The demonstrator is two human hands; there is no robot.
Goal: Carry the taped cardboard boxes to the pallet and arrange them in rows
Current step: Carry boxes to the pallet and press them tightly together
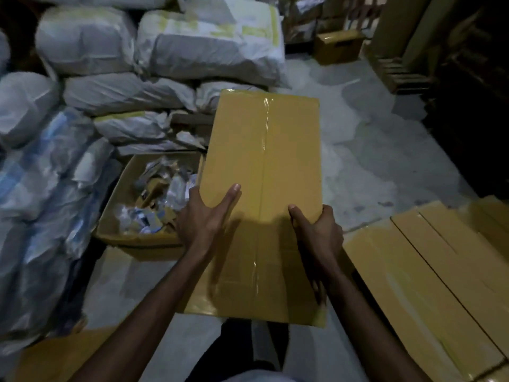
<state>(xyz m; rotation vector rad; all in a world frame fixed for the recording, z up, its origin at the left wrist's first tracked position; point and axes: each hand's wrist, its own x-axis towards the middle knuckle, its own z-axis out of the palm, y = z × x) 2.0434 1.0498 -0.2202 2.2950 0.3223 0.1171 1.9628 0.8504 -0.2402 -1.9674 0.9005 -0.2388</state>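
I hold a long yellow-brown cardboard box (264,166) in front of me, above the floor, with clear tape running down the middle of its top. My left hand (205,219) grips its left edge, thumb lying on the top face and fingers round the side. My right hand (316,230) grips the right edge the same way, thumb on top. Several more taped cardboard boxes (429,277) lie side by side at the lower right.
Stacked white and blue plastic sacks (82,111) fill the left and back. An open carton of small packets (148,205) sits on the floor to the left of the box. Grey concrete floor (371,166) stretches ahead on the right. Dark shelving and further cartons (338,48) stand at the back right.
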